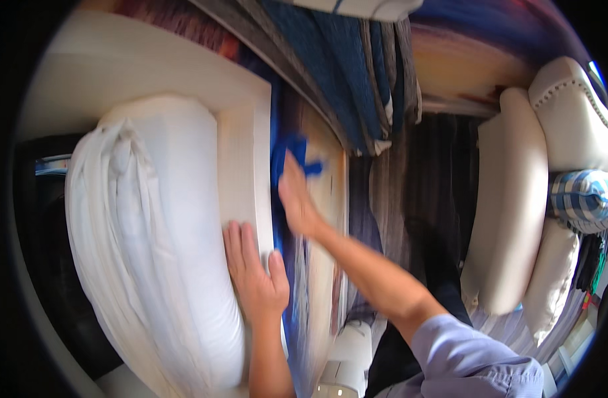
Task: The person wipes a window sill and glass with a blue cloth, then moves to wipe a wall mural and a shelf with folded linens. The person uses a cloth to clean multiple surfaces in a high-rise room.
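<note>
My left hand (258, 278) rests flat on the cream ledge (237, 174), thumb held apart from the fingers and nothing in its grasp. Right against its fingers bulges a thick white bundle of bedding (189, 199), with loose folds along one side. My right hand (298, 201) presses a blue cloth (298, 149) to the multicoloured painted panel (324, 209) beside the ledge's edge. Motion blurs this hand and the cloth, and the fingers partly hide the cloth.
Blue and grey curtains (344, 74) hang beyond my right hand. A cream upholstered armchair (513, 209) stands at right, with a blue-and-white checked cushion (583, 194) on it. Dark striped flooring (391, 184) lies between panel and chair. A white shoe (351, 343) shows below.
</note>
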Motion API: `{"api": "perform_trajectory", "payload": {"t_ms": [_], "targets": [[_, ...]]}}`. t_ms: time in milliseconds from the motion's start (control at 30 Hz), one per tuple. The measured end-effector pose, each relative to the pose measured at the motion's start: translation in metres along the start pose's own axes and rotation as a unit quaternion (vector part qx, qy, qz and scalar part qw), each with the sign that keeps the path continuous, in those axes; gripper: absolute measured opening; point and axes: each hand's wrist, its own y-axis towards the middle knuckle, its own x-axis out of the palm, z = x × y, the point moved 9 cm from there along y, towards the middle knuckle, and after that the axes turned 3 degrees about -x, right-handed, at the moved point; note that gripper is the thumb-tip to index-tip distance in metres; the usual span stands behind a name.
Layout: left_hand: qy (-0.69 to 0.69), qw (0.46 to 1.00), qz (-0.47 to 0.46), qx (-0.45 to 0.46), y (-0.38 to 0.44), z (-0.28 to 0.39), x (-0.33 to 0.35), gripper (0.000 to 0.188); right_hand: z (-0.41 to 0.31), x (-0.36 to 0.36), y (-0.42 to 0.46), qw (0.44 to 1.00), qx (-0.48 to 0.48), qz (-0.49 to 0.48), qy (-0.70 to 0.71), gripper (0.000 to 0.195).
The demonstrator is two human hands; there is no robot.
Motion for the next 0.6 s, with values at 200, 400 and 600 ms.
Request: {"api": "perform_trajectory", "payload": {"t_ms": [200, 400, 600], "targets": [[-0.007, 0.999, 0.023, 0.047, 0.011, 0.014, 0.002, 0.057, 0.121, -0.016, -0.049, 0.973, 0.208, 0.086, 0.049, 0.085], [-0.100, 0.993, 0.061, 0.013, -0.010, -0.016, -0.007, 0.053, 0.040, 0.073, -0.209, 0.944, 0.298, 0.005, 0.140, 0.085], [-0.204, 0.973, 0.107, -0.003, -0.016, -0.027, -0.008, 0.051, -0.068, 0.018, -0.084, 0.964, 0.114, 0.112, 0.214, 0.064]]}}
